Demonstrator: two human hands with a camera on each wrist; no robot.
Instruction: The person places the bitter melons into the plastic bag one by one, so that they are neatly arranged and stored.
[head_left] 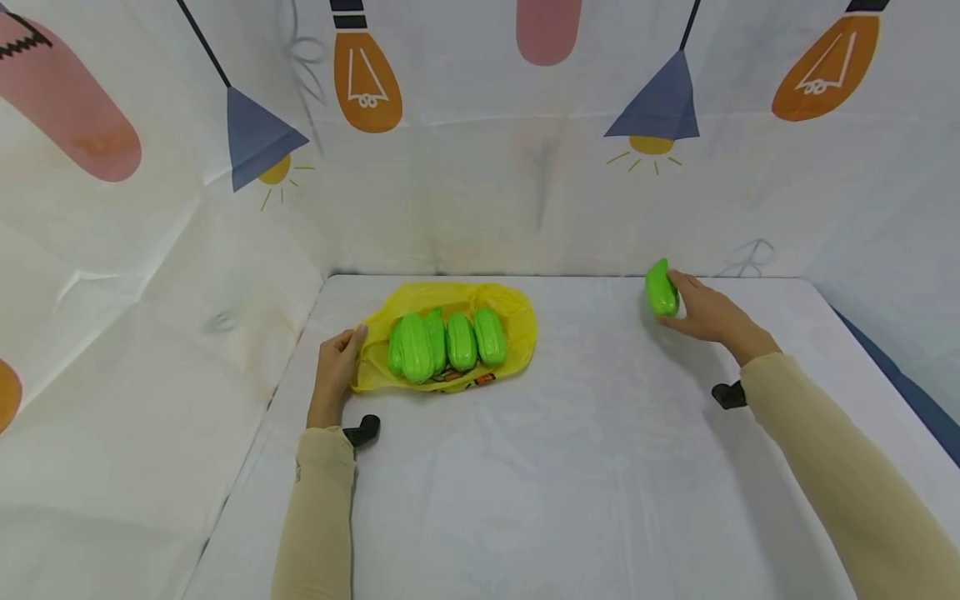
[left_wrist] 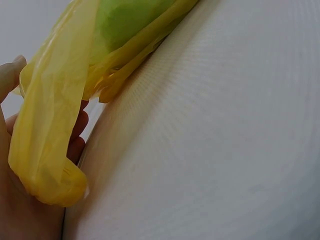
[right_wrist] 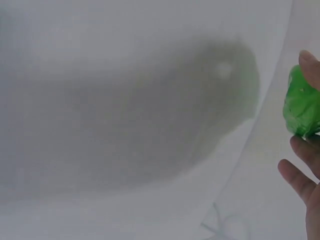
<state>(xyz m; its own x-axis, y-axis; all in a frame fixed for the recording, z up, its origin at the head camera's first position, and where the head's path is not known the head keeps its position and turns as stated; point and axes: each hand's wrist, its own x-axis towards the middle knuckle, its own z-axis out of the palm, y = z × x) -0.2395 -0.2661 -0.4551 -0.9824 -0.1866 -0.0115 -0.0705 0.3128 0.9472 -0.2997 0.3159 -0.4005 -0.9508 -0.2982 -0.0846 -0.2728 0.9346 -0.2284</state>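
Note:
At the table's left, my left hand (head_left: 333, 375) grips the near-left edge of a yellow plastic bag (head_left: 523, 332). In the left wrist view a loose fold of the bag (left_wrist: 52, 130) hangs between thumb and fingers. Several glossy green, ribbed toy peppers (head_left: 417, 348) lie side by side in the bag's wide mouth. Over the back right of the table, my right hand (head_left: 708, 313) pinches one more green toy pepper (head_left: 661, 288) between thumb and fingers. The right wrist view shows that pepper (right_wrist: 300, 105) at the right edge, partly cut off, with its shadow on the tabletop.
The white-covered table (head_left: 525, 483) ends at a back edge against a white printed sheet (head_left: 480, 183) with lamps and bulbs on it. This sheet also hangs along the left side. A dark blue strip (head_left: 900, 383) runs past the table's right edge.

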